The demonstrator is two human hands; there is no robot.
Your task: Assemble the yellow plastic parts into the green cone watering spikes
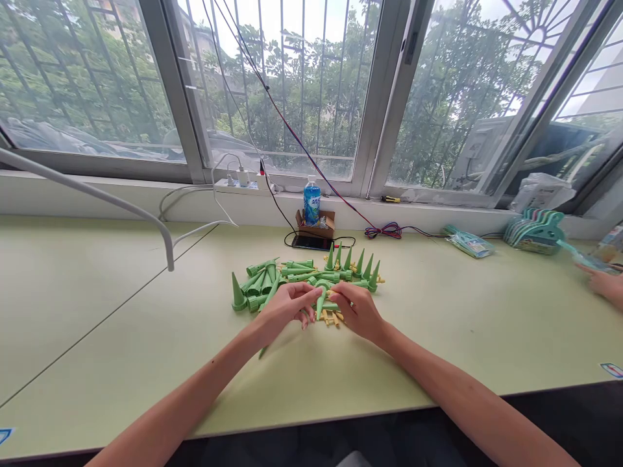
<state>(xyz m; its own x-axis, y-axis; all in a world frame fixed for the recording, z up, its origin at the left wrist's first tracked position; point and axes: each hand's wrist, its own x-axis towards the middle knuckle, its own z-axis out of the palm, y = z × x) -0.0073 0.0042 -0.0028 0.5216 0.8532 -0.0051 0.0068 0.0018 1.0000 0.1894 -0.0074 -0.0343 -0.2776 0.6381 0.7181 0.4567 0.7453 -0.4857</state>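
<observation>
My left hand is closed on the wide end of a green plastic watering spike, whose tip points down toward me. Against that end, my right hand pinches a small yellow plastic piece, mostly covered by the fingers. Whether the piece sits inside the spike cannot be made out. Behind and beside both hands lies a heap of similar green spikes. Several upright spikes stand in a row at its right. More yellow pieces are scattered on the table just under my hands.
Behind the heap, a phone lies before a small cardboard box and a blue bottle. A bundled cable rests near the windowsill. Farther right are teal packages, a green rack-like stack and another person's hand.
</observation>
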